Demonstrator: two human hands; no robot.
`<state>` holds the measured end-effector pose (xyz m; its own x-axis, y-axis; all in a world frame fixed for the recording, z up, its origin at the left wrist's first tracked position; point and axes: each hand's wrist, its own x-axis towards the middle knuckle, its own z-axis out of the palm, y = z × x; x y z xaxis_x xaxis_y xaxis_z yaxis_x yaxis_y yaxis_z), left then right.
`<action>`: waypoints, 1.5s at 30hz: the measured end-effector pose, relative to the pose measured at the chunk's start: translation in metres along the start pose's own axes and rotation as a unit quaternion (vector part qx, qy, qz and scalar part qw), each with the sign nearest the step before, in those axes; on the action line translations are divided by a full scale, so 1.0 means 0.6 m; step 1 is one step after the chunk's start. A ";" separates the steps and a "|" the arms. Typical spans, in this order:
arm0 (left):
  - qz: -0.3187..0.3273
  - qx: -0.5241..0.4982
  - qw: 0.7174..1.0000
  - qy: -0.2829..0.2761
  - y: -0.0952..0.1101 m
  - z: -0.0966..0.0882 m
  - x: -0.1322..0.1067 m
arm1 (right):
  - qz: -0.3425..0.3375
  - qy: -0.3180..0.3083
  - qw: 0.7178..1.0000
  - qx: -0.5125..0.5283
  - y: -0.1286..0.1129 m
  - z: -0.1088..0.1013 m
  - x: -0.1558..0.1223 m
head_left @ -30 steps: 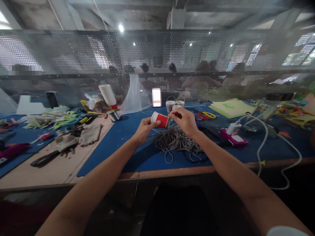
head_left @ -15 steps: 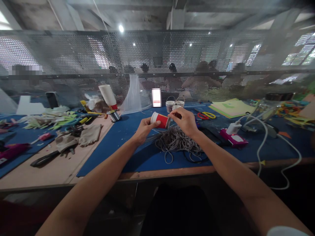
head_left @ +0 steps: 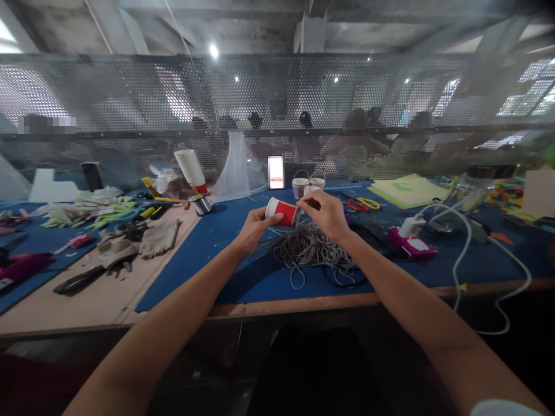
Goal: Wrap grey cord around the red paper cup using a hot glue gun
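In the head view, my left hand (head_left: pixel 255 226) is closed round a red and white paper cup (head_left: pixel 286 214), which lies tilted on its side in the air, the white end to the left. My right hand (head_left: pixel 323 212) pinches finger and thumb together at the cup's right end, where a greyish band shows. Whatever is between those fingertips is too small to make out. Just below both hands, a loose heap of grey cord (head_left: pixel 314 249) spreads over the blue mat (head_left: pixel 255 288).
Small handled baskets (head_left: pixel 299 186) and scissors (head_left: pixel 363 204) lie behind my right hand. To the left are stacked paper cups (head_left: pixel 189 166), a metal tin (head_left: pixel 199 204) and gloves (head_left: pixel 158 238). A pink device (head_left: pixel 411 244) with white cable stands right. A mesh screen (head_left: pixel 277 92) closes the back.
My hands and the cup stay almost exactly where they were. At the far right edge, a tan sheet now stands out more over the coloured scraps.
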<state>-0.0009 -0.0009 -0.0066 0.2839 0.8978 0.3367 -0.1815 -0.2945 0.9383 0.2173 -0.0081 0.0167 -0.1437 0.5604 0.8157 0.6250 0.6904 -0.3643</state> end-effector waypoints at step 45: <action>-0.005 0.009 1.000 0.002 0.006 0.004 -0.002 | 0.020 -0.015 1.000 -0.008 0.001 0.000 0.000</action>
<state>0.0005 -0.0040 -0.0034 0.2827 0.9018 0.3269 -0.1607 -0.2915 0.9430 0.2177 -0.0074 0.0165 -0.1416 0.6009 0.7867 0.6421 0.6606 -0.3890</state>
